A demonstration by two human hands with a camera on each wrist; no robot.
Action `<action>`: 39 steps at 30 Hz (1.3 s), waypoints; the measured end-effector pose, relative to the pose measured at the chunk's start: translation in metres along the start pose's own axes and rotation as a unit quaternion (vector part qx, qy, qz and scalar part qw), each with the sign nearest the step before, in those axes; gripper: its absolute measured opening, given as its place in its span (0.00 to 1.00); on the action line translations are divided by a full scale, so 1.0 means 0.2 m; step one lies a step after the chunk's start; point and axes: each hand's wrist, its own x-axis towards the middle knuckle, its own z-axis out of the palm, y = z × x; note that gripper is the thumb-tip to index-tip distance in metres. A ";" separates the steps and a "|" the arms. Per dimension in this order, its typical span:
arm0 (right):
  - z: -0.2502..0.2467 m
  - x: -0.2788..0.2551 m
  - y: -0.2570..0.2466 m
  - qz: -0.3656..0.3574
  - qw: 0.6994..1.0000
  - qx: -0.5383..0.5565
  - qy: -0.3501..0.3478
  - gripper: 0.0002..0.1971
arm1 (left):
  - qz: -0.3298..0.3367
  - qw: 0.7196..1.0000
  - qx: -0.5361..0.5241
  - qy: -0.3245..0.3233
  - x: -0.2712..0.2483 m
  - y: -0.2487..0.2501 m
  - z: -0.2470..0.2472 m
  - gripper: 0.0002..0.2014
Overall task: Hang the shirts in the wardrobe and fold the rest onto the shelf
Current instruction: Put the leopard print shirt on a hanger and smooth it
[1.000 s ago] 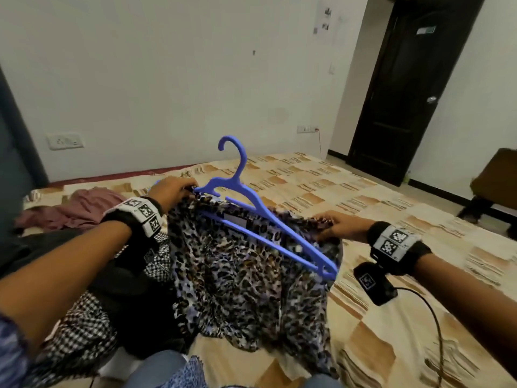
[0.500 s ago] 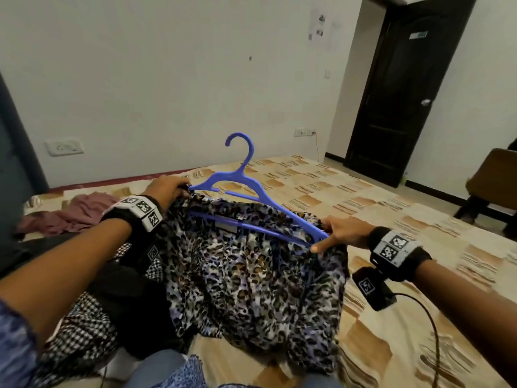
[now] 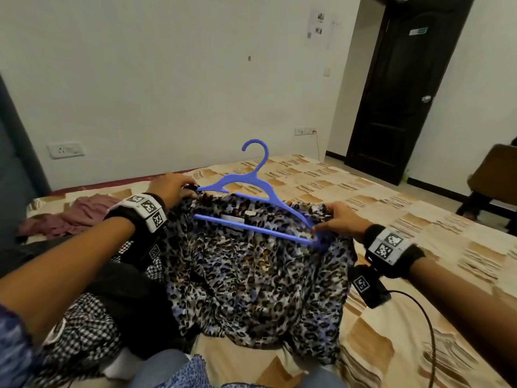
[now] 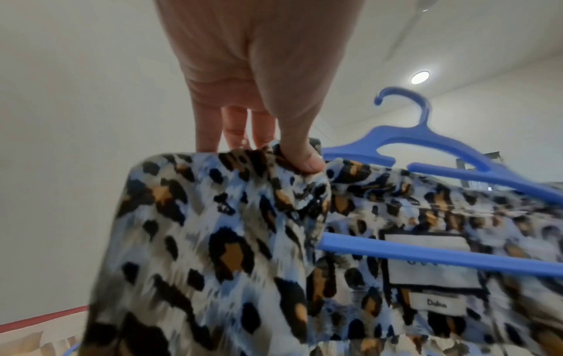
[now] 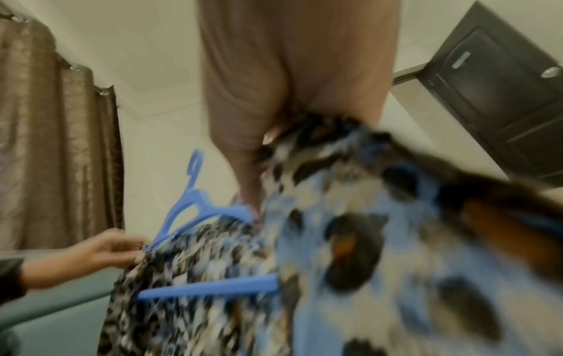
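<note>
Leopard-print shirt (image 3: pixel 251 275) held up above a bed (image 3: pixel 419 247) covered in a beige and brown patterned sheet, with a blue plastic hanger (image 3: pixel 251 203) set inside its neck opening; the hook stands upright above the collar and the lower bar crosses the inner label. The left hand (image 3: pixel 170 189) pinches the shirt's left shoulder between thumb and fingers, as the left wrist view shows plainly, just beside the hanger's left arm end. The right hand (image 3: pixel 340 219) grips the right shoulder fabric together with the hanger's right end, fingers curled over the cloth; the right wrist view is blurred, so finer detail of this grip cannot be told. The shirt's lower part hangs down and rests on the bed in front of the person. To the left lie a black-and-white checked garment (image 3: pixel 84 326), a black garment (image 3: pixel 131 298) and, farther back, a pink garment (image 3: pixel 70 217). A dark door (image 3: pixel 402 88) stands shut at the right of the white wall (image 3: pixel 167 79).
</note>
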 end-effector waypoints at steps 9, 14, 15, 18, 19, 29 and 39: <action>0.13 -0.06 -0.01 0.025 0.991 -0.061 -0.117 0.31 | -0.015 0.994 -0.002 0.105 0.01 0.16 -0.02 0.13; -0.11 -0.08 -0.08 0.078 0.987 -0.141 -0.026 0.27 | -0.017 0.993 -0.015 0.116 -0.03 0.15 -0.05 0.13; -0.15 -0.06 -0.11 0.030 0.989 -0.140 0.047 0.25 | -0.013 0.993 -0.021 0.118 -0.04 0.15 -0.05 0.12; -0.16 -0.04 -0.30 -0.144 0.977 -0.095 0.124 0.18 | 0.000 0.992 -0.035 0.121 -0.06 0.20 -0.04 0.12; -0.13 -0.03 -0.37 -0.181 0.976 -0.060 0.109 0.19 | 0.002 0.992 -0.040 0.121 -0.07 0.22 -0.04 0.12; 0.04 0.04 -0.55 -0.229 0.963 0.082 0.118 0.02 | -0.014 0.978 -0.188 0.088 -0.06 0.22 -0.05 0.10; 0.12 0.08 -0.57 -0.258 0.945 -0.008 0.202 0.05 | 0.074 0.967 -0.244 -0.014 -0.04 0.42 -0.08 0.13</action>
